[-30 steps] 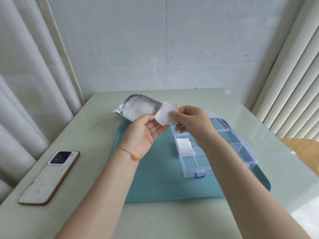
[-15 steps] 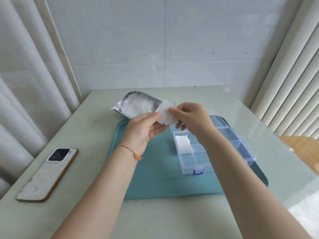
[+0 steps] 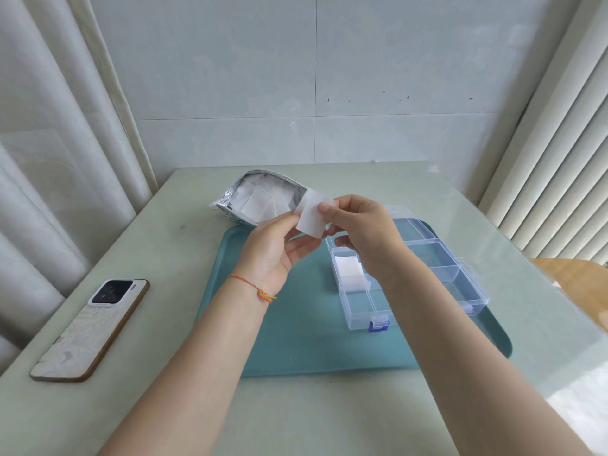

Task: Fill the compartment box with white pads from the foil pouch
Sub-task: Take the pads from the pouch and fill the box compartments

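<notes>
Separating white pads mid-air before dropping one into the box.

Foil pouch point(image 3: 260, 200) lying open at back left, full of pads. Left hand point(image 3: 274, 255) pinching the near edge of the white pads point(image 3: 312, 216); right hand point(image 3: 363, 232) pinching the far edge. Best peeled apart slowly, one at a time, then carried right and down to the compartment box point(image 3: 408, 274) on the teal tray point(image 3: 296, 324), beside the compartment already filled.

Box point(image 3: 411, 278) sat on tray point(image 3: 296, 324), right part; pouch point(image 3: 260, 199) beyond tray's far-left corner; phone point(image 3: 90, 329) left on table point(image 3: 329, 416).
</notes>
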A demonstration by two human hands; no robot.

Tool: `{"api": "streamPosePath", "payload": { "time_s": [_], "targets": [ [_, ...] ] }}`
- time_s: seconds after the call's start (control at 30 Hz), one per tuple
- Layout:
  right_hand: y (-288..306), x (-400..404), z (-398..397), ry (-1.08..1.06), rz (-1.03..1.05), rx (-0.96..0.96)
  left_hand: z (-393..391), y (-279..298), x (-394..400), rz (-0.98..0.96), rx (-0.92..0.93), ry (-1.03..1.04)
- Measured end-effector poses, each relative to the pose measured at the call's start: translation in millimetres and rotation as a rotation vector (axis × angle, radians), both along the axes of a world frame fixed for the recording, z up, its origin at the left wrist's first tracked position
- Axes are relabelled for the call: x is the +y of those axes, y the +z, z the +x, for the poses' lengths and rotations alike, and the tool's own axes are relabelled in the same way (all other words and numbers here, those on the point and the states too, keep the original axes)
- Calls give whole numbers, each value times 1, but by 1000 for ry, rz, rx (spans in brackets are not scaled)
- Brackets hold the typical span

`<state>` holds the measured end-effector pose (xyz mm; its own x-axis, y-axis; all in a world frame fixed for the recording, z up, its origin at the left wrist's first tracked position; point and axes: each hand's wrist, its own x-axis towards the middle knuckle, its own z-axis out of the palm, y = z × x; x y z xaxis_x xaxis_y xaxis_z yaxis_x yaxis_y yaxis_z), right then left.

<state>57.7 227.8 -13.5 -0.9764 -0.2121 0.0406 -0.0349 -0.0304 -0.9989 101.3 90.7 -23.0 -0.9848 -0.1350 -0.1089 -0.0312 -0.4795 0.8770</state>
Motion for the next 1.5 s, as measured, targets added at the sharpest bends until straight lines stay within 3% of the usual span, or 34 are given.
{"api": "streamPosePath", "payload": {
  "time_s": [0.2,0.77,0.93,1.0,1.13,1.23,1.4,1.5],
  "targets": [
    [-3,0,-2,-74,10,12,3,4,3,119,-25,-21],
    [-4,-3,-3,-90,-130,22,5,5,5,134,-37,-118],
    [-1,-1,-1,-30,39,64,4,1,1,-206,-91,-36],
    [-1,1,1,8,215,140,3,-3,-2,-317,-98,52],
    [-9,2,2,130,640,480,0,-5,-4,-412,-104,179],
    [-17,-3,1,89,926,627,-1,-6,-3,-421,-84,185],
    [-17,-3,1,1,1000,700,-2,-7,-2,-463,-79,150],
    [-13,1,0,70,939,623,-2,-7,-1,-461,-79,151]
  ]
}}
